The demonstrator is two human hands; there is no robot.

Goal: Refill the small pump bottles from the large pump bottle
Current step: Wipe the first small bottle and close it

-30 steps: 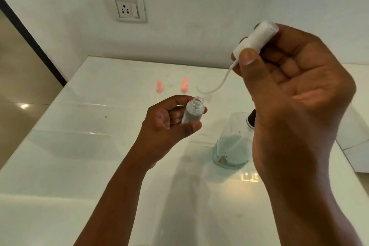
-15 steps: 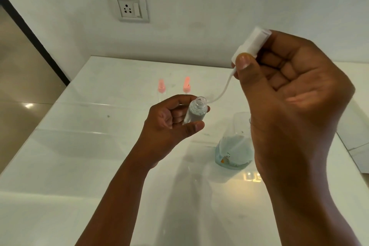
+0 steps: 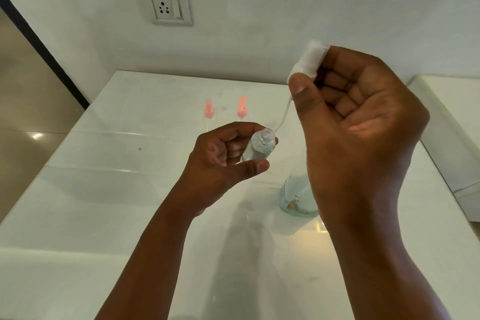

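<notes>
The right hand (image 3: 363, 122) covers most of the large bottle (image 3: 294, 195), so only its lower left side shows and its top is hidden. The left hand's fingers (image 3: 228, 143) hide the lower part of the small bottle (image 3: 259, 148). The two pink pump tops (image 3: 209, 109) are blurred, their clear bodies barely visible. Both forearms are cut off by the bottom edge.

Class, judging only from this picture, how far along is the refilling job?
Done: the bottle in the left hand looks filled. In hand: the right hand brings the white pump, tube at its open neck. Left: screw it on; two pink-topped bottles wait, fill level unclear.
</notes>
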